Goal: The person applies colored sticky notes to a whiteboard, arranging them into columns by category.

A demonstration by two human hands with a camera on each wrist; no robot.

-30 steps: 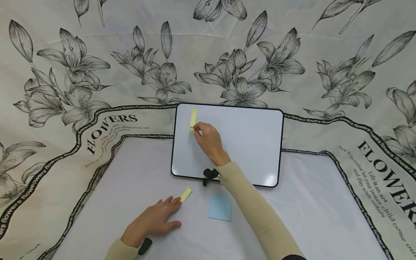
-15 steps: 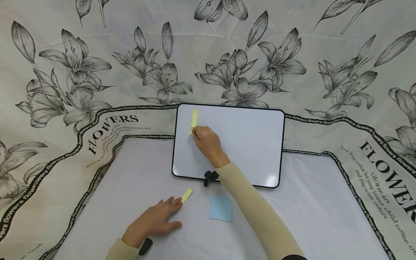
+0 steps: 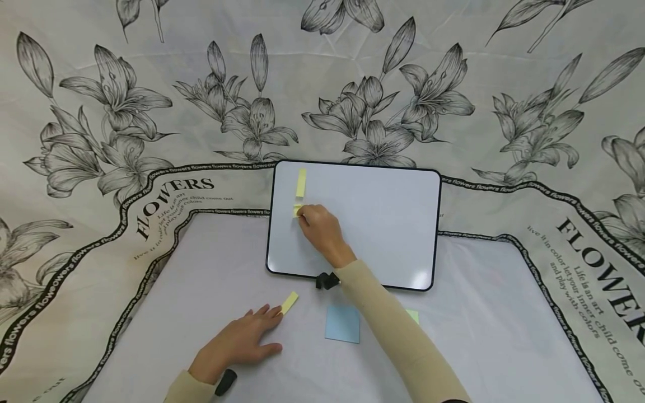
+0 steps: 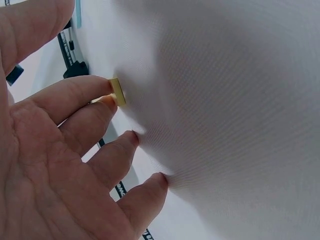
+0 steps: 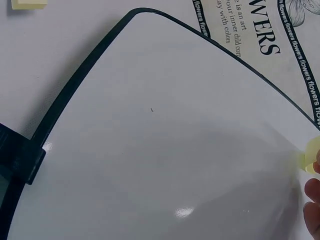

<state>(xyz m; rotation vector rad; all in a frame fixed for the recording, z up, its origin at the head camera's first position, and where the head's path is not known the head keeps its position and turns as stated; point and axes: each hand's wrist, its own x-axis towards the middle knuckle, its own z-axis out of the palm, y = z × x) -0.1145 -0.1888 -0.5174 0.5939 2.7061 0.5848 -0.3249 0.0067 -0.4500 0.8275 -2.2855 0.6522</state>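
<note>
My right hand [image 3: 322, 229] is at the left part of a black-framed whiteboard [image 3: 383, 224], pinching a small yellow sticky note [image 3: 297, 211]. In the right wrist view that yellow note [image 5: 312, 156] is curled against the board, and only some fingertips show at the edge. Above it, a yellow sticky strip [image 3: 301, 182] is stuck upright on the board. My left hand [image 3: 242, 338] rests on the white cloth with fingers spread. Its index and middle fingertips touch a narrow yellow sticky-note pad [image 3: 289, 303], which the left wrist view shows edge-on [image 4: 118, 91].
A light blue square note pad [image 3: 342, 323] lies in front of the board. A pale green note [image 3: 413, 316] is partly hidden by my right sleeve. A black clip [image 3: 327, 280] sits at the board's lower edge. Flower-printed fabric [image 3: 373, 112] covers the back.
My right hand has slid down the board with the yellow note, leaving a gap below the upper strip. More of the green note shows beside the sleeve. The left hand stays put.
</note>
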